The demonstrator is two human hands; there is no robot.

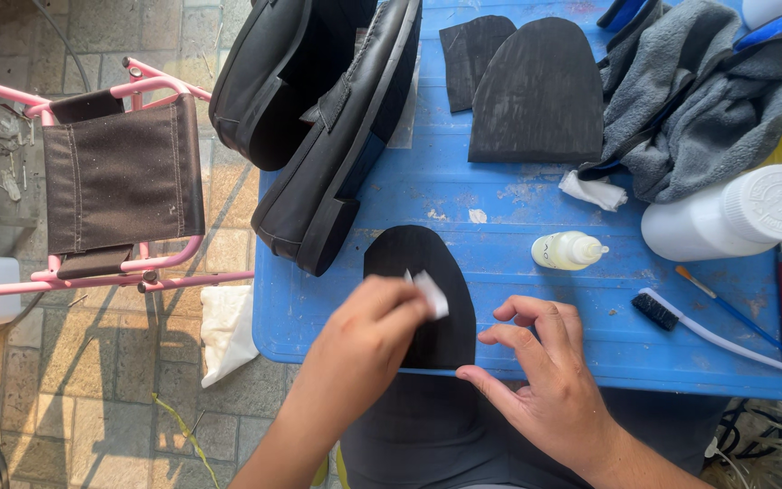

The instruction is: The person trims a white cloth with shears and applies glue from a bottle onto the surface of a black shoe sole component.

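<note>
The left hand [368, 330] pinches a small white wad [431, 294] between fingertips and thumb, pressing it onto a black rubber sole piece [418, 263] lying at the near edge of the blue table [500, 199]. That hand covers the piece's middle, so part of its surface is hidden. The right hand [545, 380] holds nothing, its fingers curled loosely and its thumb tip steadying the piece's near edge. Just right stands a small clear bottle [569, 250], lying on its side. Farther right lies a brush [681, 321], its handle cut off. At the far left, two black shoes [319, 118] overhang the table, their tops out of frame.
</note>
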